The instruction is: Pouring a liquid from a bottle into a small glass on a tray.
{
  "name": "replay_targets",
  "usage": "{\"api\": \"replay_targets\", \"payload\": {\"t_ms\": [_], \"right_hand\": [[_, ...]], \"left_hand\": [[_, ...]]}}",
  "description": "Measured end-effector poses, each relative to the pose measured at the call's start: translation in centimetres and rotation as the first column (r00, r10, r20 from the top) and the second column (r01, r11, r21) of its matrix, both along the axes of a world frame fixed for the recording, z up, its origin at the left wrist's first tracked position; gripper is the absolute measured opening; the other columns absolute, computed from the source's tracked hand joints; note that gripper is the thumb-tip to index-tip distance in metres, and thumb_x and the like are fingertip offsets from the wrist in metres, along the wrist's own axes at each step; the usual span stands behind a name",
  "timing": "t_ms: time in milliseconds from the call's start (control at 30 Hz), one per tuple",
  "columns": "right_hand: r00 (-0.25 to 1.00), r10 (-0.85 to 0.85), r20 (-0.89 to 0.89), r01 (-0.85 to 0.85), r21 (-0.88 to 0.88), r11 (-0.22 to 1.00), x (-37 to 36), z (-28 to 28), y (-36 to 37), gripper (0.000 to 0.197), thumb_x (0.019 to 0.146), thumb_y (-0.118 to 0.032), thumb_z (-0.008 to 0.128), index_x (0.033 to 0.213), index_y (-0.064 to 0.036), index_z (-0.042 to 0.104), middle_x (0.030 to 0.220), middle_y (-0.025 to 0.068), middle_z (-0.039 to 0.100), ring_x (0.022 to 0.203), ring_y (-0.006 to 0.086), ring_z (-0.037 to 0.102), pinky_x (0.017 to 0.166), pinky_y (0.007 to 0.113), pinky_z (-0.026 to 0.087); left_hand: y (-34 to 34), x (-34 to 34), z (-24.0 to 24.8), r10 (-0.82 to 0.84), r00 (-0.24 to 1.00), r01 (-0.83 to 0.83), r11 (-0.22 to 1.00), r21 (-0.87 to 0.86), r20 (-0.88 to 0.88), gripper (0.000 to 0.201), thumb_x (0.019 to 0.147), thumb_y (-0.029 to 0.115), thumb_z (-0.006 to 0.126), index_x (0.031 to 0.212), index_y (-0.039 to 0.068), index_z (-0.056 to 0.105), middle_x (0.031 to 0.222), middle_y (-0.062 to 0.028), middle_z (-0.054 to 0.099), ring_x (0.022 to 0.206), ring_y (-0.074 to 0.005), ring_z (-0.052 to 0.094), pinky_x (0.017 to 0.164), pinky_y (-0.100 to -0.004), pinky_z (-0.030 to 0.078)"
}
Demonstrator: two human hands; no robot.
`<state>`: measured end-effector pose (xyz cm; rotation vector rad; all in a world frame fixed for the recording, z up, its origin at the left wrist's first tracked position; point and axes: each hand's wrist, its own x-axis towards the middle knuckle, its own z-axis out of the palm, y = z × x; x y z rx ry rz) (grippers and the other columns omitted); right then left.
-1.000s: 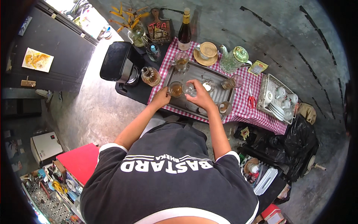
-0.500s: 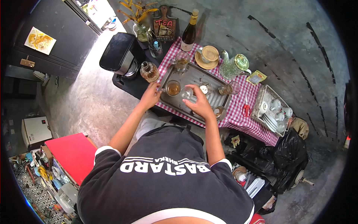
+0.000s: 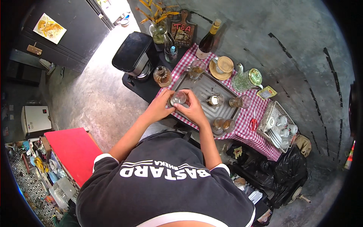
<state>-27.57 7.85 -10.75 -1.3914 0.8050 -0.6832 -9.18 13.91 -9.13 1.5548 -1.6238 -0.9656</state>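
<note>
My left hand and my right hand are both closed around clear glassware, a glass cup, over the near left part of a metal tray. Whether a second glass sits against it between my fingers, I cannot tell. A glass mug with brownish contents stands at the tray's far left. Toward the tray's middle is a small glass with something pale in it. A glass cup with brown contents lies tilted at the right, and a glass cup stands at the near right corner.
Beyond the tray stand a dark bottle, a cup on a wooden saucer and a green teapot. Red scissors and a basket of white crockery are at right. A glass carafe and a black coffee machine stand left.
My right hand has brought the clear glass left to meet my left hand. The amber drink seen beside my left hand before no longer shows plainly. The whole view has shifted slightly.
</note>
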Motion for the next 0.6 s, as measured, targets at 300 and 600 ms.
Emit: {"api": "replay_targets", "payload": {"t_ms": [300,600], "right_hand": [[0.996,-0.072,-0.048,0.068,-0.070,0.995,3.8,0.9,-1.2,0.056,0.082,-0.017,0.083,0.127,-0.0039,0.054,0.118,0.0087,0.061,0.110,0.0208,0.064,0.095,0.036,0.052],[0.963,-0.119,-0.241,0.082,-0.161,0.984,8.4,0.3,-1.8,0.092,0.078,-0.017,0.087,0.151,-0.0067,0.033,0.140,0.0178,0.051,0.126,0.0270,0.057,0.106,0.040,0.049]], "left_hand": [[-2.4,3.7,0.5,-0.008,1.000,0.008,0.997,-0.075,-0.006,0.051,0.077,0.009,0.076,0.123,0.001,0.056,0.112,-0.0150,0.057,0.102,-0.0349,0.061,0.085,-0.0390,0.051],[-6.7,11.8,3.6,-0.097,0.988,0.083,0.989,-0.120,-0.122,0.044,0.079,0.016,0.083,0.114,0.000,0.062,0.104,-0.0116,0.060,0.090,-0.0260,0.062,0.078,-0.0334,0.051]]}}
